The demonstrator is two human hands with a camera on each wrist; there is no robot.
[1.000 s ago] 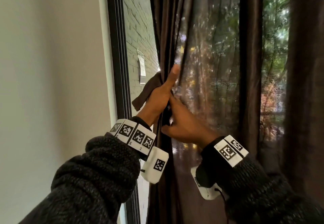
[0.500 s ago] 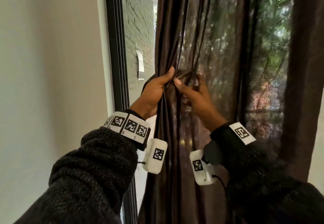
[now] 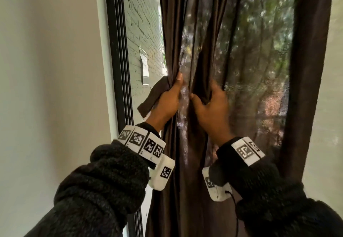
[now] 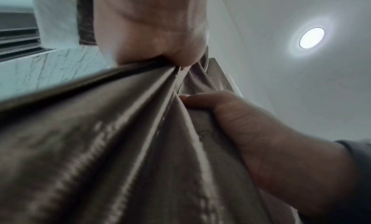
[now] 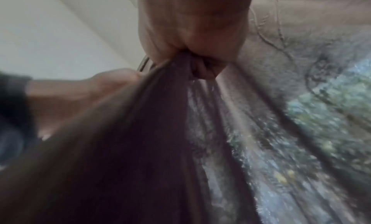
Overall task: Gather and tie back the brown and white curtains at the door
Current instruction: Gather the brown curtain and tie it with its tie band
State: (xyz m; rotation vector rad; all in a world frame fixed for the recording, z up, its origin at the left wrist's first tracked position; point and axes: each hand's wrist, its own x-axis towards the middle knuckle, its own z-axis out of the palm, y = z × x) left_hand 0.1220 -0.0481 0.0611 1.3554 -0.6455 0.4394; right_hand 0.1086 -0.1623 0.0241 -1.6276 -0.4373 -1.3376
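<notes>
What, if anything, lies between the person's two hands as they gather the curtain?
In the head view, only a narrow fold of the brown curtain separates the left hand from the right hand; both grip it.

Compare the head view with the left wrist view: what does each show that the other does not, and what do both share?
Only the head view shows the door frame, the brick wall outside, trees through the fabric, and the loose tie-back strip at the left hand. Only the left wrist view shows the ceiling light. Both show the brown curtain gripped by both hands, including the right hand.
</notes>
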